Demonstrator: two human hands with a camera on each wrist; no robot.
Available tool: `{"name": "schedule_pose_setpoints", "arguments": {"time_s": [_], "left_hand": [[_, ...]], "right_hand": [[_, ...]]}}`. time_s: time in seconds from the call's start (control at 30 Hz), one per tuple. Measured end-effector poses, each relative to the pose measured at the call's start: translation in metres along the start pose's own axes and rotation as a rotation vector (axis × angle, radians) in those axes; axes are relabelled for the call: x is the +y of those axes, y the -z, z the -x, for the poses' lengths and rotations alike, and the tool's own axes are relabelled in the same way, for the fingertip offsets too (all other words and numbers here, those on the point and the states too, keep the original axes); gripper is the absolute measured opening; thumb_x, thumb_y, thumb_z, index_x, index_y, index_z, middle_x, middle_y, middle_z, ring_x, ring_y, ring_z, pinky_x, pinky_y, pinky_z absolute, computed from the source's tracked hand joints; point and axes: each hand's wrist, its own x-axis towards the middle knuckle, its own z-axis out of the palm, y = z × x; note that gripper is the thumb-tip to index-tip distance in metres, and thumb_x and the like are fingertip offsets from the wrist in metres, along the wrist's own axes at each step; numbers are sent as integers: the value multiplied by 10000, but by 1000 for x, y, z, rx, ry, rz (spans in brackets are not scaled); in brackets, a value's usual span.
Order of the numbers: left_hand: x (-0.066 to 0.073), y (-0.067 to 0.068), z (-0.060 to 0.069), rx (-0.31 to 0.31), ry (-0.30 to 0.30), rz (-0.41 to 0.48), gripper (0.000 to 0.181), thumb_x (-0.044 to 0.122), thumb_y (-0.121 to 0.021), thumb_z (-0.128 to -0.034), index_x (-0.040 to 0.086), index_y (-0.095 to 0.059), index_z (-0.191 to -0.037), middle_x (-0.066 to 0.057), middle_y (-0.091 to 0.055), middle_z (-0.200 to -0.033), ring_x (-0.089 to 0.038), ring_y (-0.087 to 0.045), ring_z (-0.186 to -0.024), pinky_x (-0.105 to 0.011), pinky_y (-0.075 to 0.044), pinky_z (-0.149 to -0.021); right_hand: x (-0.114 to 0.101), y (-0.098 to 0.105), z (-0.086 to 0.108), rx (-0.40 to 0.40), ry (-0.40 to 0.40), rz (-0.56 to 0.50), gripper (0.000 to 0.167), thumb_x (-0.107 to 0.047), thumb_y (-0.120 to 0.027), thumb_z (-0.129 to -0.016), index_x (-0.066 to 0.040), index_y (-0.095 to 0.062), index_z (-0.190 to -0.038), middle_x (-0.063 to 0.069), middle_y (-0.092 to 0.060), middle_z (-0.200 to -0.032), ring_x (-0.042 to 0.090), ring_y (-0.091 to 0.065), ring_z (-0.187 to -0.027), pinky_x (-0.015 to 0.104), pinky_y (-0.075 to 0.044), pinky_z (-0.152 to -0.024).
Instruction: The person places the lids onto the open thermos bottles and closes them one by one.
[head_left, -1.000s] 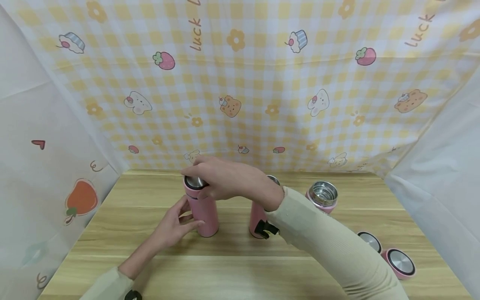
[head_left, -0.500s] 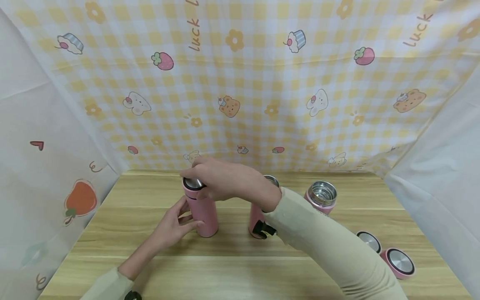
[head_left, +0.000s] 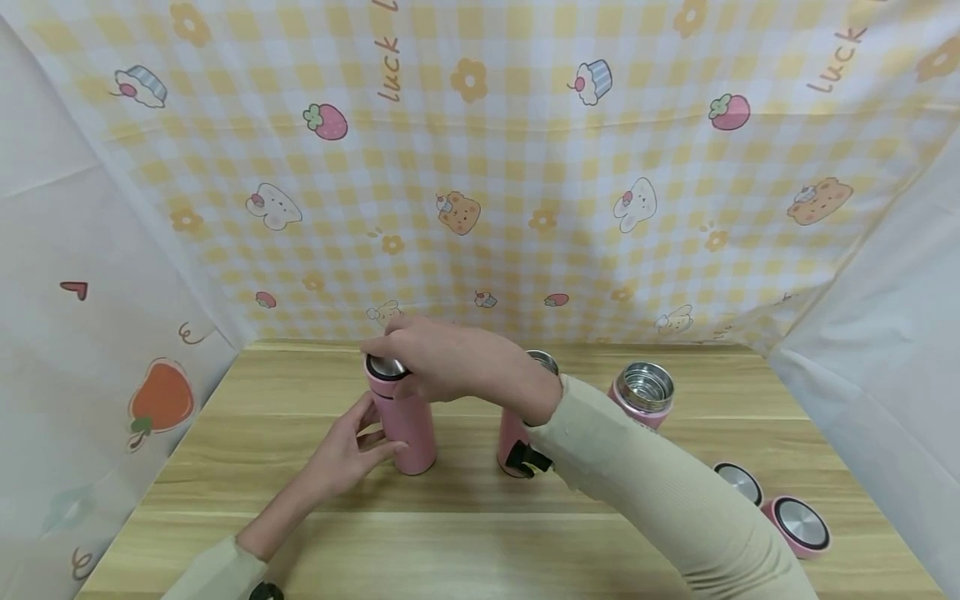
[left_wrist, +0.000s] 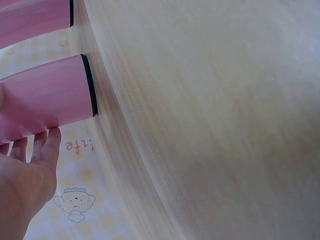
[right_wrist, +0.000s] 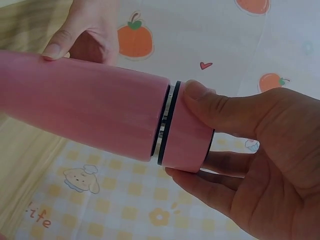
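A pink thermos bottle point(head_left: 407, 433) stands upright on the wooden table, left of the middle. My left hand point(head_left: 348, 450) holds its body low down, thumb in front and fingers round the far left side. From above, my right hand point(head_left: 442, 360) grips the pink lid point(right_wrist: 189, 132) of that bottle, thumb on one side and fingers on the other. In the right wrist view a narrow gap with a silvery neck point(right_wrist: 164, 122) shows between lid and body. The lid's top is brushed metal with a black ring, partly covered by my fingers in the head view.
A second pink bottle point(head_left: 513, 433), lidless, stands partly behind my right forearm. Farther right is another open pink bottle point(head_left: 645, 392) with a steel mouth. Two loose lids, one lid point(head_left: 738, 482) and another lid point(head_left: 801, 525), lie at the table's right. A patterned cloth point(head_left: 480, 167) hangs behind.
Both hands keep their places on the bottle and its lid. The whole head view has shifted very slightly; nothing else visibly moves.
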Motion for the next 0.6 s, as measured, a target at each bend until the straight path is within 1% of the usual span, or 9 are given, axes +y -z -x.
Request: {"name": "schedule_pose_setpoints", "arguments": {"time_s": [0.17, 0.4, 0.53, 0.6], "left_hand": [[0, 0, -1, -9, -7, -12, 697, 100, -780, -914, 127, -402, -1498, -100, -549, -1419, -236, -529, -1296, -385, -520, -992], [1, 0, -2, -17, -18, -7, 685, 83, -774, -916, 128, -404, -1490, -99, -535, -1435, -288, -518, -1307, -385, -520, -990], [0, 0, -1, -10, -21, -12, 689, 72, -777, -910, 117, -405, -1488, -116, -537, -1430, -308, -516, -1306, -396, -519, -992], [-1, 0, 0, -5, -16, -17, 688, 77, -778, -911, 116, -406, -1487, -115, -545, -1420, -293, -520, -1303, -395, -518, -994]], "right_hand": [[1, 0, 0, 3, -3, -4, 527, -103, -777, -921, -99, -581, -1411, 79, -597, -1258, 181, -544, -1167, 198, -496, -860], [3, -1, 3, 40, 19, 6, 416, -71, -787, -905, -117, -645, -1293, 33, -609, -1151, 154, -552, -1081, 194, -495, -782], [3, -2, 3, 52, 27, 14, 421, -93, -798, -901, -129, -648, -1293, 28, -611, -1167, 156, -551, -1101, 193, -491, -796], [3, -2, 2, 57, 32, 21, 415, -94, -800, -900, -130, -652, -1287, 28, -612, -1165, 155, -555, -1095, 192, -491, -790]]}}
